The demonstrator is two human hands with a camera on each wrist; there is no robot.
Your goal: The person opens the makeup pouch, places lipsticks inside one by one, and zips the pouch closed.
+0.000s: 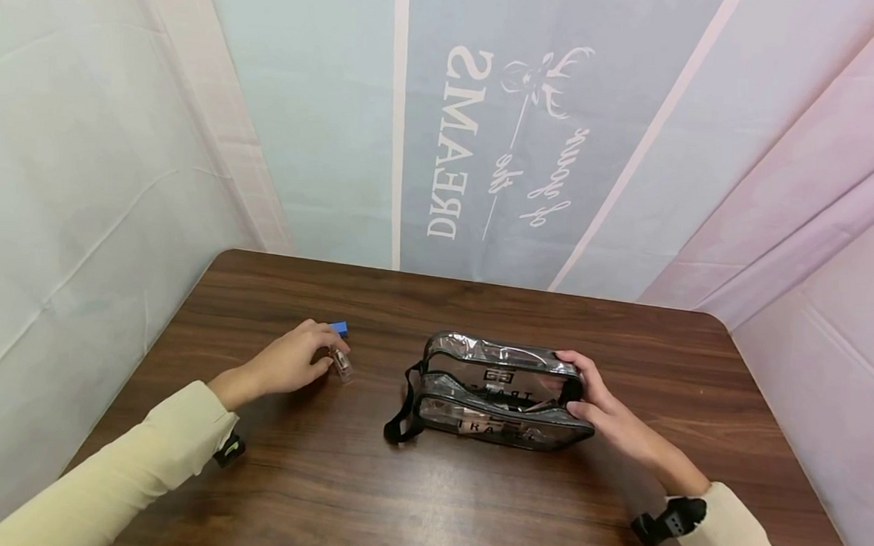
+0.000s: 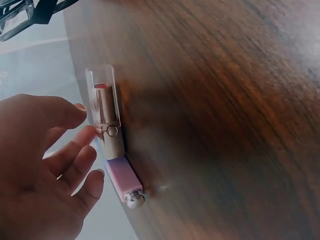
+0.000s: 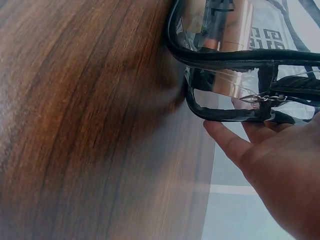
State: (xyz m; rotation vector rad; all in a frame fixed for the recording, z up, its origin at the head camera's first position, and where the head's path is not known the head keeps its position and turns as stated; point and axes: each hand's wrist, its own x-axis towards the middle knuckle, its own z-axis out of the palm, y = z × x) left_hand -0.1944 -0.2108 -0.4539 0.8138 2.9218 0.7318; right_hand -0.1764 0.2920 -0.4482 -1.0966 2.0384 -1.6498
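Observation:
A lipstick with a clear cap (image 2: 104, 107) lies on the table, its pinkish-gold tube showing through. My left hand (image 1: 292, 358) is over it, with thumb and index fingertips right at the tube and the other fingers loosely bent. Just beyond the lipstick is a small pink-and-blue case with a silver ball end (image 2: 124, 179), its blue face (image 1: 339, 328) showing in the head view. My right hand (image 1: 609, 413) grips the right end of a clear travel bag (image 1: 502, 431), thumb on the near rim and fingers on the far one. The bag's top gapes.
Inside the bag, a pinkish-gold tube (image 3: 235, 45) shows through the plastic. A black strap loop (image 1: 401, 417) hangs from the bag's left end. The dark wooden table (image 1: 422, 514) ends at a printed curtain (image 1: 325, 132) behind and pale cloth at both sides.

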